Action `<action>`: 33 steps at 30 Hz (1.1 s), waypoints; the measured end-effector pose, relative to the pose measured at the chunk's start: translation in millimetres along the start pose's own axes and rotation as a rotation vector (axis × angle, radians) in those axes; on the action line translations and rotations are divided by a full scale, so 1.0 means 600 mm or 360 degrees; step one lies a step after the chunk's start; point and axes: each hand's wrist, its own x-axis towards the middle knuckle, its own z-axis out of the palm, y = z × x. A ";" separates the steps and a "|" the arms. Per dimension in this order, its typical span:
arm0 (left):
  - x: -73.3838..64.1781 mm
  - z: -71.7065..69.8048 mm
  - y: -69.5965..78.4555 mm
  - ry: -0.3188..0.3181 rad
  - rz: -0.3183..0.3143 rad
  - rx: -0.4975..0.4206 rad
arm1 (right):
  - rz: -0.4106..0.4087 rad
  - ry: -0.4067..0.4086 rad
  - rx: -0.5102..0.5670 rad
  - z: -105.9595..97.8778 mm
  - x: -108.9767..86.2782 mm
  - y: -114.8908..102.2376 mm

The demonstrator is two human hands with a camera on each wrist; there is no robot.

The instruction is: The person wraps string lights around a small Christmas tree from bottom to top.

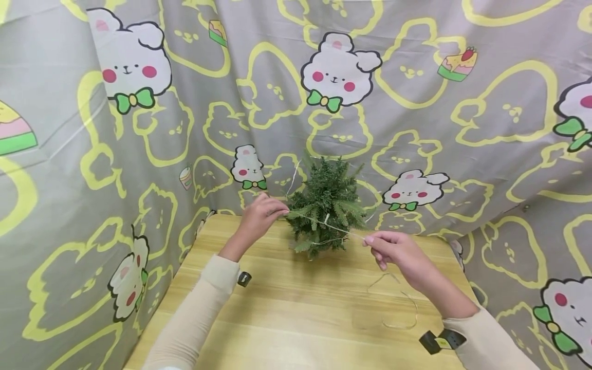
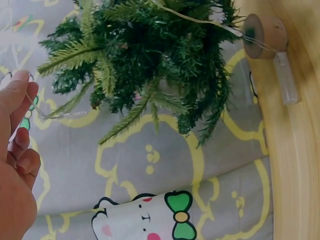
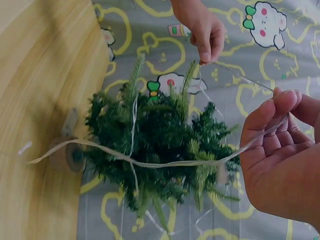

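A small artificial Christmas tree point(image 1: 326, 192) stands near the back of the table, its round wooden base point(image 2: 274, 37) visible in both wrist views. Thin, pale light-string wire point(image 1: 344, 231) loops around its branches. At the tree's left side my left hand point(image 1: 260, 216) pinches the wire between thumb and index finger. My right hand point(image 1: 400, 253), at the front right of the tree, pinches the same wire, and a stretch runs between both hands across the branches. In the right wrist view, the wire point(image 3: 170, 164) passes under my right fingers point(image 3: 287, 102) and hangs toward the table.
The wooden table point(image 1: 277, 318) carries a loose loop of wire point(image 1: 401, 327) at the right. A small clear tube point(image 2: 286, 82) lies near the tree base. Patterned grey curtain point(image 1: 273, 103) surrounds the table at the back and sides. Black devices point(image 1: 244, 278) sit at both wrists.
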 end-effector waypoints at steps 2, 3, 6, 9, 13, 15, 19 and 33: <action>-0.002 0.003 0.000 -0.0020 -0.0002 0.0021 | 0.0020 0.0005 -0.0014 -0.007 -0.007 0.004; -0.003 0.005 0.000 -0.0027 0.0005 0.0031 | 0.0029 0.0005 -0.0020 -0.011 -0.011 0.007; -0.004 0.010 -0.003 -0.0040 0.0036 0.0063 | 0.0050 0.0005 -0.0018 -0.026 -0.025 0.015; -0.004 0.011 -0.005 -0.0031 0.0086 0.0095 | 0.0051 0.0025 -0.0019 -0.045 -0.041 0.023; -0.002 0.010 -0.010 -0.0028 0.0120 0.0133 | 0.0068 0.0101 -0.0041 -0.075 -0.060 0.030; -0.002 0.009 -0.012 -0.0040 0.0111 0.0148 | 0.0069 0.0129 -0.0051 -0.092 -0.069 0.033; -0.003 0.008 -0.015 -0.0115 0.0078 0.0186 | 0.0103 0.0144 -0.0071 -0.126 -0.087 0.039; -0.005 0.016 -0.021 -0.0145 0.0054 0.0208 | -0.0086 -0.0302 -0.0043 -0.243 -0.154 0.060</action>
